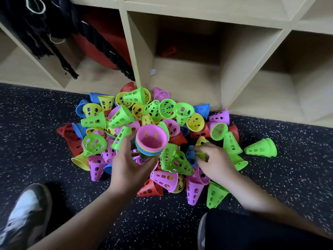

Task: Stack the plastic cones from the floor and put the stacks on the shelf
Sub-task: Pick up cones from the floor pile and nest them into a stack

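So the pile of plastic cones (pixel 155 127) is sitting on the black speckled floor (pixel 36 123), right up against the bottom edge of the wooden shelf (pixel 234 73). It's a jumble of green, pink, yellow, blue and red, mostly lying on their sides. One green cone (pixel 261 147) lies a bit apart on the right.

The left hand (pixel 129 165) has its fingers wrapped round the lower part of a stack (pixel 150 139), held wide end up just over the middle of the pile. There's a pink cone on top, with blue, yellow and green rims showing under it.

The right hand (pixel 214 163) is down in the pile with its fingers curled at a yellow cone (pixel 201 155), next to a blue one. It's blurry though, so I honestly can't tell if it's got hold of anything.

There's a single red cone (pixel 168 51) at the back of the middle shelf compartment. The left compartment has black rope (pixel 100 40) and something big and red (pixel 100 51).
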`<state>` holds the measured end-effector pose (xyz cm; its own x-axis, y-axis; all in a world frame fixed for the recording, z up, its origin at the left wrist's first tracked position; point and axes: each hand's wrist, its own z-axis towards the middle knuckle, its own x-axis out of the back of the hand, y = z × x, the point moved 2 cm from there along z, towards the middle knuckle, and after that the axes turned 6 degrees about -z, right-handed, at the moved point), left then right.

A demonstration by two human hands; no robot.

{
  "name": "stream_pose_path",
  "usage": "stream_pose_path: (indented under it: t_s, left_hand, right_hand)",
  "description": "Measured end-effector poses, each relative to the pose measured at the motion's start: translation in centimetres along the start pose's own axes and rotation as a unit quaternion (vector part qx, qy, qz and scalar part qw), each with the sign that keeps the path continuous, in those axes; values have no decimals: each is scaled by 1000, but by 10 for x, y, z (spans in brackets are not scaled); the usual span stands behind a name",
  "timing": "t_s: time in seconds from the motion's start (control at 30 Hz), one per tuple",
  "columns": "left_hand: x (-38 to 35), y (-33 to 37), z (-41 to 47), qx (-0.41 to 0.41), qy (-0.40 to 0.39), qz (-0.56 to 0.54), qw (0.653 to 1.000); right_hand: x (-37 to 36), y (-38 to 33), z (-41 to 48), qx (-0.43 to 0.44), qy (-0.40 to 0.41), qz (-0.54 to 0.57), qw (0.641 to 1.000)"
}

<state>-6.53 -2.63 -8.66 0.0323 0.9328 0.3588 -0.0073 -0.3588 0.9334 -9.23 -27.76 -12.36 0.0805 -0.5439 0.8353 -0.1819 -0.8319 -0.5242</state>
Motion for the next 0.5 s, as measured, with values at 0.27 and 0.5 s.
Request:
stream_pose_path:
  t_s: [0.27,0.5]
  left_hand:
    - [-3,1,1,-12,-11,12,1000]
    - [-9,0,9,-20,-34,20,999]
  right_hand:
    - [-25,22,17,-22,7,-126,992]
    - [43,-3,8,-49,266,62,961]
